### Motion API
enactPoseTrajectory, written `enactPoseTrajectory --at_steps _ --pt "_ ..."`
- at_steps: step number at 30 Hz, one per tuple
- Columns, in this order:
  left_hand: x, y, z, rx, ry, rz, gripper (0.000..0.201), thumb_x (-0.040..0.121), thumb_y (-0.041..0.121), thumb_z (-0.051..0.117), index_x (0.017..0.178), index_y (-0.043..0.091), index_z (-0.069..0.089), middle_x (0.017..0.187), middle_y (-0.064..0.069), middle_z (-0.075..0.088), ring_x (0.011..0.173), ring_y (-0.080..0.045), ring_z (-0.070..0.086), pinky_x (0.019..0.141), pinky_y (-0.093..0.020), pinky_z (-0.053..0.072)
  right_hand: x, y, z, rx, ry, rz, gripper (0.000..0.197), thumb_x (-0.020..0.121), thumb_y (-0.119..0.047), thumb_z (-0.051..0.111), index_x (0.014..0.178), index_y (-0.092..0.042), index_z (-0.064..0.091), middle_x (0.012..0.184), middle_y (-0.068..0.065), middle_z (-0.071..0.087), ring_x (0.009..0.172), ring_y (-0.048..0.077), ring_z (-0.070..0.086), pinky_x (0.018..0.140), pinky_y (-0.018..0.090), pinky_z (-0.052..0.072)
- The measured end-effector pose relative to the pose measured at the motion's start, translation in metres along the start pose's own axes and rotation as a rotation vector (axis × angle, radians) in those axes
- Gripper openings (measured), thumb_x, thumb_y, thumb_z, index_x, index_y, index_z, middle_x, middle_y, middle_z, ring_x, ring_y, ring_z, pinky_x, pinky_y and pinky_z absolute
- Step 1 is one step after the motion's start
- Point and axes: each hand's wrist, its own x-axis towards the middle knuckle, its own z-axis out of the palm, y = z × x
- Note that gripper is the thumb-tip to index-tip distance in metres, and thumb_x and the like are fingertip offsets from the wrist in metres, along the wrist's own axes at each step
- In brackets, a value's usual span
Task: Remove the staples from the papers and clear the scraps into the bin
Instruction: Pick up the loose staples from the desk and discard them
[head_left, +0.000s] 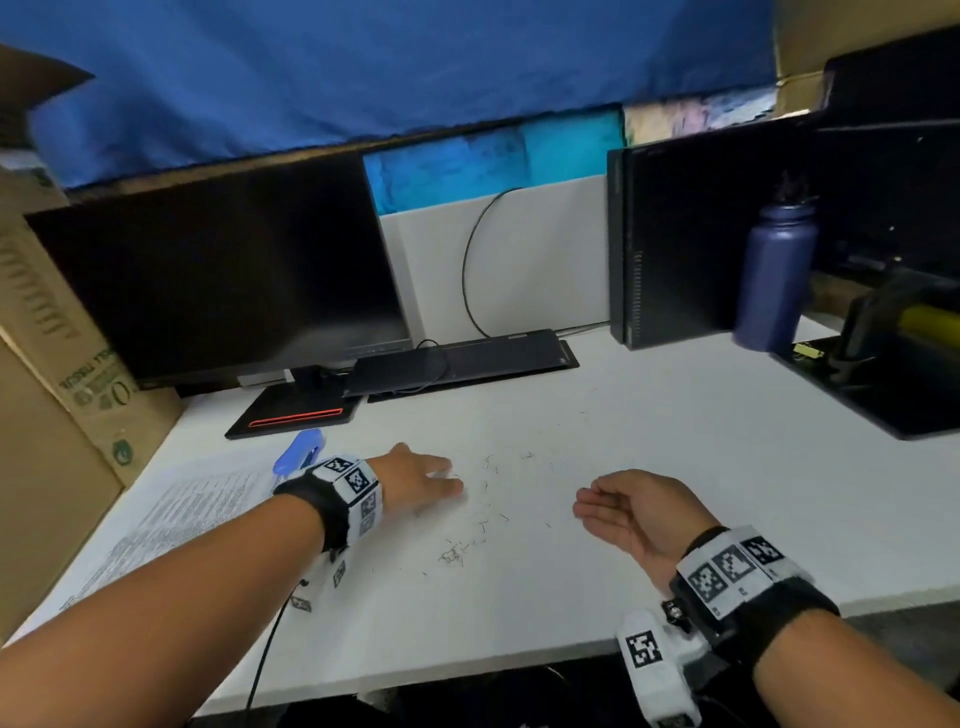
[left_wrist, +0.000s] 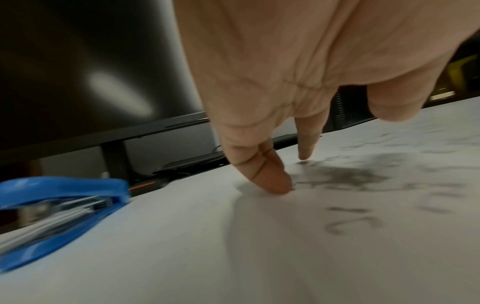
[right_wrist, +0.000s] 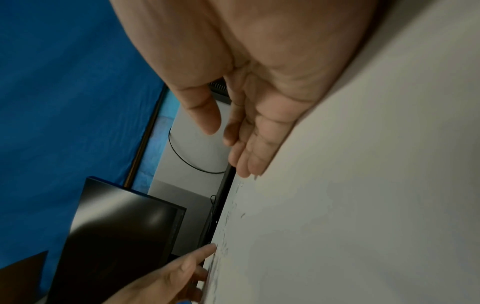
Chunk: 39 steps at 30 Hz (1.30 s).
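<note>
White desk (head_left: 675, 467) spreads under me, strewn with loose staples (head_left: 467, 540). My left hand (head_left: 415, 480) lies flat, its straight fingers (left_wrist: 272, 179) pressing the surface at the edge of the scatter, holding nothing. My right hand (head_left: 631, 514) stands on its edge, loosely cupped and empty, across the staples. Papers (head_left: 176, 519) lie at far left, with a blue stapler (head_left: 301, 452) on them.
</note>
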Motion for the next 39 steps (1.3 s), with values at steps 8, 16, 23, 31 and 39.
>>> enactPoseTrajectory --at_steps 8,16,23,31,39 --pt "-0.031 -0.004 0.031 0.178 0.110 0.305 0.021 0.088 0.027 0.059 0.108 0.024 0.064 0.105 0.010 0.050 0.089 -0.009 0.051 0.075 -0.010 0.038 -0.006 0.002 0.000 -0.040 0.015 -0.060 0.008 0.094 -0.001 0.054 0.095 0.005 0.060 0.090 0.022 0.066 0.089 0.033 0.066 0.091 0.043 0.055" --pt "-0.040 -0.050 0.013 -0.025 0.221 0.070 0.035 0.098 0.020 0.050 0.132 0.025 0.058 0.128 0.005 0.061 0.108 -0.013 0.062 0.100 -0.026 0.048 -0.013 0.005 0.004 -0.026 -0.009 -0.116 0.010 0.093 -0.004 0.057 0.100 0.003 0.061 0.086 0.017 0.065 0.085 0.029 0.065 0.094 0.044 0.055" --pt "-0.050 -0.024 0.044 0.039 0.159 0.233 0.009 0.080 0.027 0.057 0.079 0.019 0.057 0.070 -0.002 0.059 0.062 -0.016 0.052 0.067 -0.034 0.052 -0.023 0.027 0.046 0.192 -0.185 0.055 0.008 0.091 -0.010 0.060 0.094 -0.003 0.063 0.091 0.018 0.067 0.089 0.034 0.067 0.084 0.041 0.056" --pt "-0.035 -0.008 0.055 0.160 0.306 0.290 0.019 0.091 0.019 0.059 0.105 0.023 0.071 0.102 0.006 0.065 0.096 -0.015 0.061 0.085 -0.027 0.050 -0.019 0.048 0.050 0.484 -0.283 0.218 0.029 0.095 -0.033 0.058 0.095 -0.004 0.059 0.118 0.023 0.066 0.109 0.037 0.064 0.098 0.044 0.050" --pt "-0.027 0.004 0.029 0.005 0.212 0.110 0.011 0.077 0.013 0.062 0.081 0.018 0.071 0.086 0.007 0.070 0.081 -0.012 0.063 0.066 -0.020 0.051 -0.010 0.050 0.037 0.637 -0.348 0.234 0.066 0.091 -0.057 0.054 0.124 0.000 0.055 0.130 0.024 0.059 0.125 0.040 0.053 0.110 0.050 0.039"
